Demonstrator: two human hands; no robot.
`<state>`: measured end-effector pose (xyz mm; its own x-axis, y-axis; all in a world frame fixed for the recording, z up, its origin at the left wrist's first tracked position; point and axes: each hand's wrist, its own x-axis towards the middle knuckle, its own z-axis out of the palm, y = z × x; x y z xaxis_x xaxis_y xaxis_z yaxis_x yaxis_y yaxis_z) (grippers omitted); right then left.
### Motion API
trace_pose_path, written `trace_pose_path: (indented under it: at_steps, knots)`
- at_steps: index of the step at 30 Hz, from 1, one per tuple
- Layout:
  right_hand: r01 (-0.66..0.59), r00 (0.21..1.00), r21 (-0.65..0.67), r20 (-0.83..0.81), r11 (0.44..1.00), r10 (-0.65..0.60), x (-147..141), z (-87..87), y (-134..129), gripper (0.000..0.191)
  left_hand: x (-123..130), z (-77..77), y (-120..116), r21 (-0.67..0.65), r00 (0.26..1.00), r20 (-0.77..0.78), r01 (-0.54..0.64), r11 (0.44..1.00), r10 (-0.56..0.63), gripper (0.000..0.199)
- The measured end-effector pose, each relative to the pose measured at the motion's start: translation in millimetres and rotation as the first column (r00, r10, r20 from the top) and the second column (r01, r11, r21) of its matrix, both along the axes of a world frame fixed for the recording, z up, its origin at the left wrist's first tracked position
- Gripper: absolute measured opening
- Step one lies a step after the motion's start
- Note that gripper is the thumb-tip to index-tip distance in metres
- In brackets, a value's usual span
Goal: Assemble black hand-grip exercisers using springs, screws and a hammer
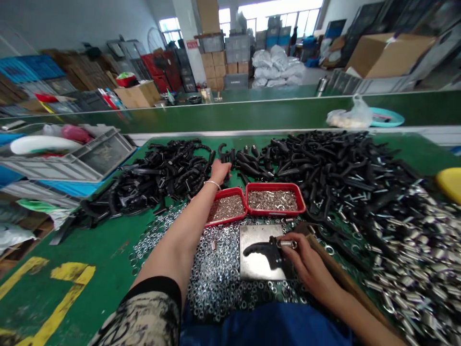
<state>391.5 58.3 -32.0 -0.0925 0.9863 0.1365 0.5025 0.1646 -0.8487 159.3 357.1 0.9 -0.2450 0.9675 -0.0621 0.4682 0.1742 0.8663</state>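
Left hand point(219, 170) stretches out, fingers closing – seemingly – on a black lever point(224, 153) in the pile; right hand point(302, 262) pinches a spring point(287, 244) against another lever point(264, 250), steadied on the metal plate point(257, 269) under its fingertips.

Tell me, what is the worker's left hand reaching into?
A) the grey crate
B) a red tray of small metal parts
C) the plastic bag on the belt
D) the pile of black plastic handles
D: the left hand lies on the pile of black plastic handles, beyond the red trays, while the right hand holds one black handle on a metal plate.
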Motion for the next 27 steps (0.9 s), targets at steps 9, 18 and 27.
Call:
trace_pose_path:
  at_steps: [9,18,27]
  knots:
    - [-0.066,0.726,-0.408,-0.646,0.91,-0.237,-2,12.9,2,0.038,-4,24.7,-202,0.149,0.712,0.557,0.422,0.894,-0.428,0.046]
    - [0.039,0.999,-0.03,0.028,0.999,-0.038,-4,30.6,-17,0.031,31,-7.5,-301,-0.085,0.758,0.501,0.524,0.847,-0.418,0.042]
    - [-0.084,0.967,0.001,0.242,0.996,0.082,-8,25.9,-27,0.019,39,-15.2,-310,-0.169,0.801,0.439,0.518,0.839,-0.406,0.05]
